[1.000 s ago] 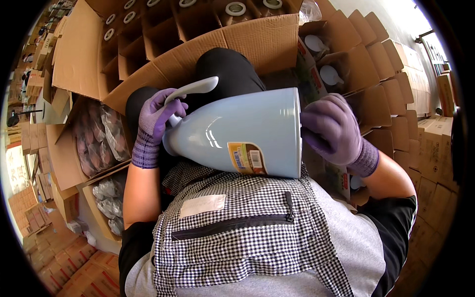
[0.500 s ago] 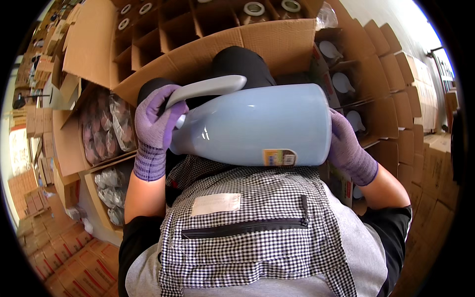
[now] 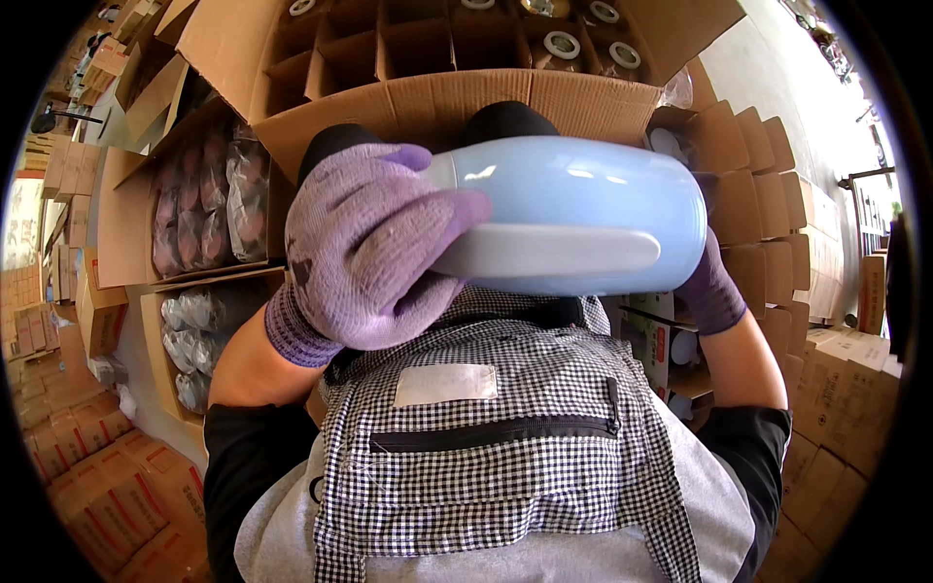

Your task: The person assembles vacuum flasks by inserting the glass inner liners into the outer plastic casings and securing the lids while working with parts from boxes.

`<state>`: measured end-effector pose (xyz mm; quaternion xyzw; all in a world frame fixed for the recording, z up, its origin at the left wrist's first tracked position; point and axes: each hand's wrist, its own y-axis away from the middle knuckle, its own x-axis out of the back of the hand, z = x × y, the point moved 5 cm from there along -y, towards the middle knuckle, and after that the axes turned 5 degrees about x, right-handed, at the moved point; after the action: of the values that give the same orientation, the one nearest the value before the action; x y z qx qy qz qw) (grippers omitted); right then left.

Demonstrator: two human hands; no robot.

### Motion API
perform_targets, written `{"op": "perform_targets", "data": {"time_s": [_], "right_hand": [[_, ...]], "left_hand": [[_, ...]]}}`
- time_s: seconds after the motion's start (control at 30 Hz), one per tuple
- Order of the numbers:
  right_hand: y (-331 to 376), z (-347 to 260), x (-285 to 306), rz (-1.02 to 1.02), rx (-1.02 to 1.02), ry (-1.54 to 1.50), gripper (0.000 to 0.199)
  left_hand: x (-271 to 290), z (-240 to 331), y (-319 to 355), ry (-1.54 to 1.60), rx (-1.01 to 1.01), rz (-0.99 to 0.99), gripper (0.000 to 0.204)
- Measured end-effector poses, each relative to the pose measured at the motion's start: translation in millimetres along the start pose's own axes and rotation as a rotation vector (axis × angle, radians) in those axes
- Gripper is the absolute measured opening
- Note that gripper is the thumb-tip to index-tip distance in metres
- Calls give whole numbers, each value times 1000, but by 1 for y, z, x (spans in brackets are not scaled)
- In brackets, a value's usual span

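A light blue thermos jug (image 3: 593, 185) lies on its side above my lap, its neck toward the left and its base toward the right. Its grey handle (image 3: 573, 251) runs along the side toward me. My left hand (image 3: 369, 243), in a purple knit glove, is closed round the neck and the upper end of the handle, hiding the mouth of the jug. At the base, my right hand (image 3: 714, 287), gloved alike, holds the jug from beneath and behind. Most of its fingers are hidden by the base.
In front stands an open divided carton (image 3: 466, 102) with several round-topped vessels. At left are a carton of plastic-wrapped dark pieces (image 3: 209, 199) and a box of silvery wrapped pieces (image 3: 190, 340). Open carton flaps (image 3: 748, 209) line the right. Stacked cartons (image 3: 846, 398) stand farther right.
The jug has rolled, so its handle faces me instead of away and its label no longer shows. My left hand has turned over and come nearer. The base has shifted right.
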<state>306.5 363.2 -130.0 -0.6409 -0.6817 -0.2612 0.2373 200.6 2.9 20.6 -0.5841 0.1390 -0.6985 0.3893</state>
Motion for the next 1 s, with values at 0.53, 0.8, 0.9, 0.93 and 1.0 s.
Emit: {"op": "perform_targets", "data": {"time_s": [0.53, 0.8, 0.9, 0.93, 1.0], "right_hand": [[-175, -238, -87, -200, 869, 77, 63], [-178, -180, -81, 42, 445, -542, 126], [-187, -191, -86, 34, 473, -371, 106], [-190, -198, -84, 8, 465, -327, 100], [-203, -225, -79, -127, 581, -181, 78]], "left_hand": [[-88, -23, 145, 549, 909, -758, 34], [73, -137, 271, 957, 1434, 286, 43], [89, -209, 422, 220, 1754, 263, 41], [88, -221, 446, -100, 1718, 2, 44], [53, -229, 518, 250, 1877, 236, 46]]}}
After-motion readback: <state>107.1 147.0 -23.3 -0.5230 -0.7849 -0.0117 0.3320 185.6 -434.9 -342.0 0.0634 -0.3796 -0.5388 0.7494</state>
